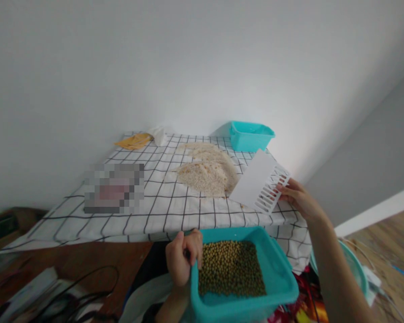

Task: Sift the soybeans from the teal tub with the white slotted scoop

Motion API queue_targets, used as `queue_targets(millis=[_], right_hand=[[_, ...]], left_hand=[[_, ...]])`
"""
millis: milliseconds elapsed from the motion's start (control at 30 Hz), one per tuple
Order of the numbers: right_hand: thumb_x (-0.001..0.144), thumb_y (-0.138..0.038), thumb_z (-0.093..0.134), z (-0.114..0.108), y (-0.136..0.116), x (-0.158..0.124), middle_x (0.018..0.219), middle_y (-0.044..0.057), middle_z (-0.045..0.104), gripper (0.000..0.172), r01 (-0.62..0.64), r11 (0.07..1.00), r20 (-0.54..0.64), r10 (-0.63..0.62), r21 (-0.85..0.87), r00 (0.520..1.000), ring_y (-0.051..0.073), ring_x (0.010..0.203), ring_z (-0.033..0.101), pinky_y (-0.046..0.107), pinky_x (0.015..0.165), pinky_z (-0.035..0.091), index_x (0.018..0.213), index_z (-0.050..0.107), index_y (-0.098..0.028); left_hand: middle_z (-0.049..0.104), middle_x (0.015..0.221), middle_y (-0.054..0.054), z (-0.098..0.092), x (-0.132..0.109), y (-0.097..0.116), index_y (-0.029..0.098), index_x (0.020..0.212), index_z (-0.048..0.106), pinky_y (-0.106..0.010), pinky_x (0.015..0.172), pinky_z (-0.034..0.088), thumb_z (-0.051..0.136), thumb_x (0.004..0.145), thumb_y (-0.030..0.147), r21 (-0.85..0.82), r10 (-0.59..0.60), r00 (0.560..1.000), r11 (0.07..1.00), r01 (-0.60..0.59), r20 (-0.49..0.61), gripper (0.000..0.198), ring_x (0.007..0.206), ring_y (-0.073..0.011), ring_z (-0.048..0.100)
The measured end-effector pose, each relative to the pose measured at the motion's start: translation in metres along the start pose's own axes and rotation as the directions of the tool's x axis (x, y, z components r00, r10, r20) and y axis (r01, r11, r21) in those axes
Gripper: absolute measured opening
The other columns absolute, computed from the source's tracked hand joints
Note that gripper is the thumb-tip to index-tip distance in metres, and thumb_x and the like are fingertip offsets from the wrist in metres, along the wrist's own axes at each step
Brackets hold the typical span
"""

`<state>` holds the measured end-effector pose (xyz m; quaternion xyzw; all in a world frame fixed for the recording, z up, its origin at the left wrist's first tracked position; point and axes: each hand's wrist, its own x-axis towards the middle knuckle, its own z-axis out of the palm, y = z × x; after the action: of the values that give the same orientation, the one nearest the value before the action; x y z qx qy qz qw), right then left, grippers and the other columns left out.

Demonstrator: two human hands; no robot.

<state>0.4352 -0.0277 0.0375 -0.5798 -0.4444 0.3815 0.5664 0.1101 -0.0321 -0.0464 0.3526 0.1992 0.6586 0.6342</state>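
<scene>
My left hand (182,260) is closed on the left rim of a teal plastic tub (279,278), held just below the table's near edge. Small round olive-brown beans (230,268) fill the tub. My right hand (298,197) grips the slotted end of a flat white plastic scraper (259,181), which slants across the checked tablecloth (161,202). The scraper's plain end touches the right side of a pale pile of grain (207,172) spread on the cloth.
A second, smaller teal tub (251,134) stands at the table's far right by the wall. A yellow bag (134,141) and a white wrapper lie at the far left. Black cables (70,300) lie on the brown surface lower left.
</scene>
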Motion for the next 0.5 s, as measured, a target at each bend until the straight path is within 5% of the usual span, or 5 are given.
queue_targets(millis=[233,500], right_hand=[[0.074,-0.039,0.087,-0.003,-0.002,-0.016,0.104,0.006,0.082,0.034,-0.059,0.998,0.142,0.059,-0.008,0.988,0.028,0.087,0.077,0.038,0.073,0.063,0.104,0.079,-0.025],[0.073,-0.044,0.086,-0.008,0.005,-0.005,0.102,0.007,0.082,0.034,0.018,1.000,-0.035,-0.018,0.003,0.999,0.031,0.091,0.077,0.038,0.072,0.062,0.099,0.075,-0.025]], left_hand=[[0.041,0.033,-0.003,0.000,-0.002,0.013,0.026,0.039,0.048,-0.042,0.077,0.034,0.024,0.106,0.031,0.008,-0.074,0.997,0.997,0.073,0.024,0.071,0.041,-0.0192,0.028],[0.041,0.033,-0.002,-0.003,-0.006,0.019,0.027,0.038,0.049,-0.041,0.075,0.039,0.035,0.103,0.039,0.009,-0.114,0.991,0.993,0.114,0.070,0.068,0.041,-0.0199,0.028]])
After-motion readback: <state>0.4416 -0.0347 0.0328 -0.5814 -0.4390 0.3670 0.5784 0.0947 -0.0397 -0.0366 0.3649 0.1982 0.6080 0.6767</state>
